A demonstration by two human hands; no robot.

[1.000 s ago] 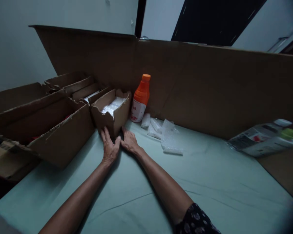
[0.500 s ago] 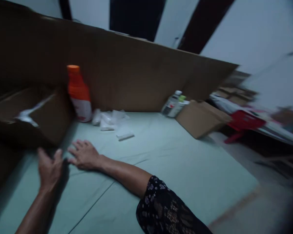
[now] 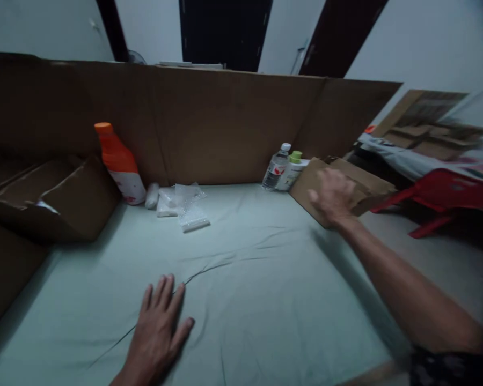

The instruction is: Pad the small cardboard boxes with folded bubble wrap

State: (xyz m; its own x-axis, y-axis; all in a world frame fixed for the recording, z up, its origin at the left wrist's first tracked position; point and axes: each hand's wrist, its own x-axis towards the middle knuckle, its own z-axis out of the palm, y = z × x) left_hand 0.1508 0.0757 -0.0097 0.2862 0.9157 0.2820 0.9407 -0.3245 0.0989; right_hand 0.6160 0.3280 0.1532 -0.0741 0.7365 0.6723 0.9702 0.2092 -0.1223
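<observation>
My left hand (image 3: pixel 156 327) lies flat on the pale green cloth (image 3: pixel 241 300), fingers spread, with nothing in it. On the right, my right hand (image 3: pixel 334 195) is over the near side of a cardboard box (image 3: pixel 306 187). Its thumb points left, while the other fingers look bent and are smeared by motion. Whether it touches the box, or holds anything, I cannot make out. Just left of that box stand a clear plastic bottle (image 3: pixel 277 169) with a white cap and a white bottle with a green cap (image 3: pixel 292 171).
A tall cardboard panel (image 3: pixel 225 123) runs along the back. At the left are an open cardboard box (image 3: pixel 80 201) and an orange bottle (image 3: pixel 123 166) with a white label. Several small clear packets (image 3: pixel 191 212) lie beside it. Beyond the right edge is a red plastic chair (image 3: pixel 446 190).
My right hand has swung from the left side across to the box on the right. My left hand has moved right and nearer, and now rests flat. The view has shifted slightly.
</observation>
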